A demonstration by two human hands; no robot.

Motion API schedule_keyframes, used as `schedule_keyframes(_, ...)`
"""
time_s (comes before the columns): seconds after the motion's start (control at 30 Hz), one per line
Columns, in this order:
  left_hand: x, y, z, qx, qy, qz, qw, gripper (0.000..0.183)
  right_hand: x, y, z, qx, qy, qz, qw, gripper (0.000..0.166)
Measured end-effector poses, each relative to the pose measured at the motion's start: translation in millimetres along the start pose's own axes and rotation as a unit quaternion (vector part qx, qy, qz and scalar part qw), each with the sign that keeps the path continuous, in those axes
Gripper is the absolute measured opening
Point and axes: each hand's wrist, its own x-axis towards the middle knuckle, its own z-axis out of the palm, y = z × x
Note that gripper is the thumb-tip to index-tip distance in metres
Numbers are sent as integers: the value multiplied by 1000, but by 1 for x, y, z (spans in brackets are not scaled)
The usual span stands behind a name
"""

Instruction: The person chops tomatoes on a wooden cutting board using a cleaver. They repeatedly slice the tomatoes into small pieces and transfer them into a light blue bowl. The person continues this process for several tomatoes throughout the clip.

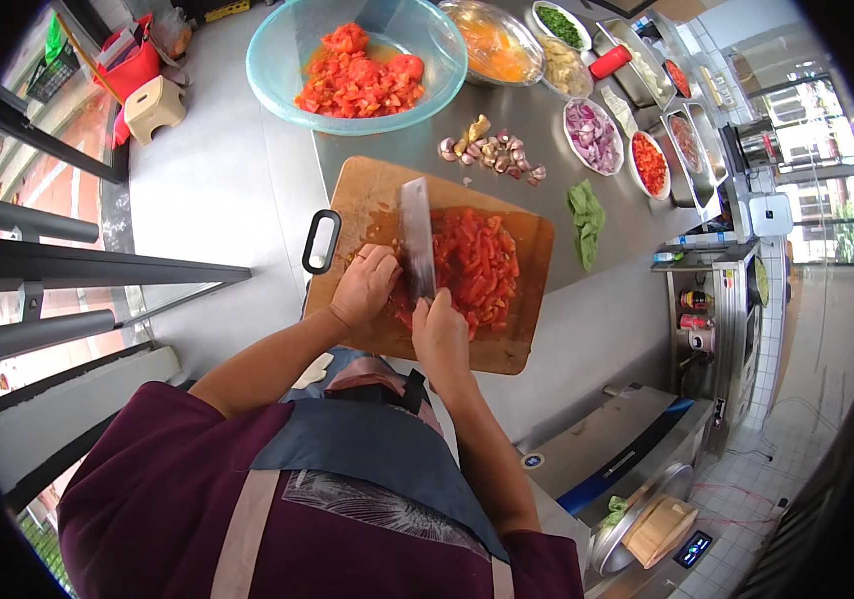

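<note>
My right hand (440, 333) grips the handle of a cleaver (417, 232), whose blade is slightly blurred and points away from me over a wooden cutting board (367, 180). To the right of the blade lies a pile of chopped tomatoes (483, 269). My left hand (367, 284) is just left of the blade, its fingers curled down on the board over red pieces that are mostly hidden. Beyond the board, a translucent blue plastic bowl (269, 82) holds peeled and cut tomatoes. Garlic cloves (509, 157) and a piece of ginger (478, 127) lie on the steel table.
Right of the board is a crumpled green cloth or leaf (585, 224). Farther back stand dishes of chopped red onion (591, 135), diced red pepper (650, 165) and chopped greens (560, 26), a metal bowl of orange liquid (494, 45) and steel pans (685, 191). A black board handle (321, 241) juts out left.
</note>
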Motion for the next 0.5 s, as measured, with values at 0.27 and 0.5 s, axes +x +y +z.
schedule_keyframes(0.27, -7, 7, -9, -20, 14, -11, 1000, 8, -26, -11, -13, -24, -70, 27, 997, 20)
schedule_keyframes(0.5, -1, 6, -13, 16, -41, 14, 999, 8, -10, 0, 1, 32, 44, 32, 998, 19)
